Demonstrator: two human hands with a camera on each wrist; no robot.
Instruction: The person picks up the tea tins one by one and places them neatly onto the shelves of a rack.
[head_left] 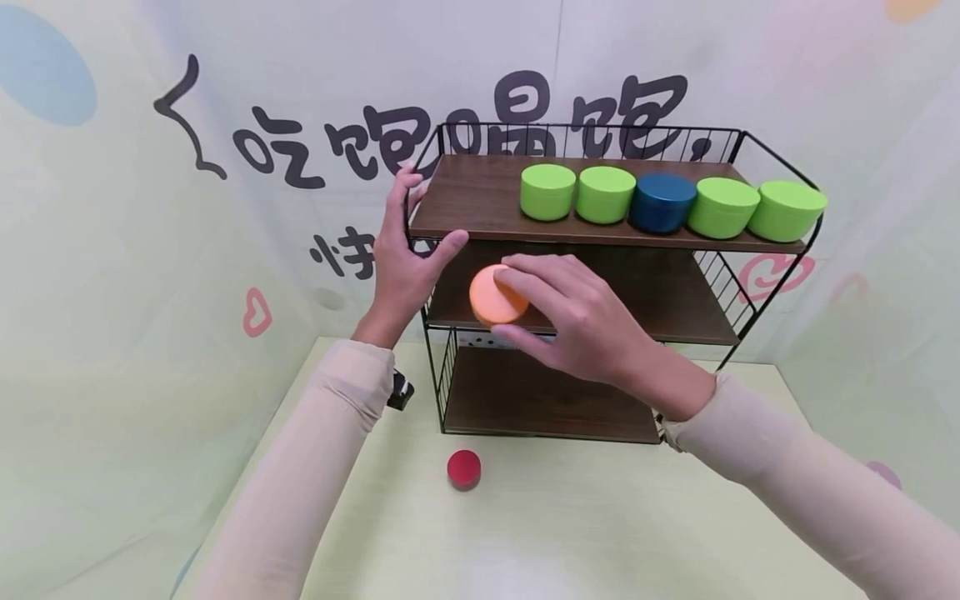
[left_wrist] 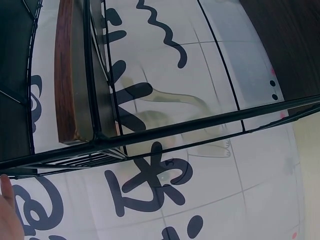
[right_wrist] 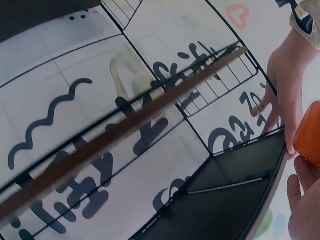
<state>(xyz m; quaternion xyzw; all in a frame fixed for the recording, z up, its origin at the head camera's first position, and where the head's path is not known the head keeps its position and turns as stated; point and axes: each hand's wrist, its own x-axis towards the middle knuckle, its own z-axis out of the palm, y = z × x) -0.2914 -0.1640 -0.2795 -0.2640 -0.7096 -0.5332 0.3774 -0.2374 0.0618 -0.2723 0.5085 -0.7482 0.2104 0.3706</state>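
My right hand [head_left: 581, 321] pinches an orange round lidded tin [head_left: 495, 296] between thumb and fingers, in front of the middle tier of a black wire rack with dark wood shelves [head_left: 472, 204]. In the right wrist view, the orange tin [right_wrist: 311, 132] shows at the right edge, partly cut off. My left hand [head_left: 405, 258] grips the upper left end of the rack, fingers behind the side rail and thumb in front. On the top shelf stand several green tins [head_left: 547, 193] and one dark blue tin [head_left: 663, 203], side by side toward the right end.
On the pale table [head_left: 555, 508], a red round tin [head_left: 464, 469] stands in front of the rack's bottom shelf [head_left: 540, 396]. Behind the rack hangs a white cloth [head_left: 345, 58] with large dark lettering.
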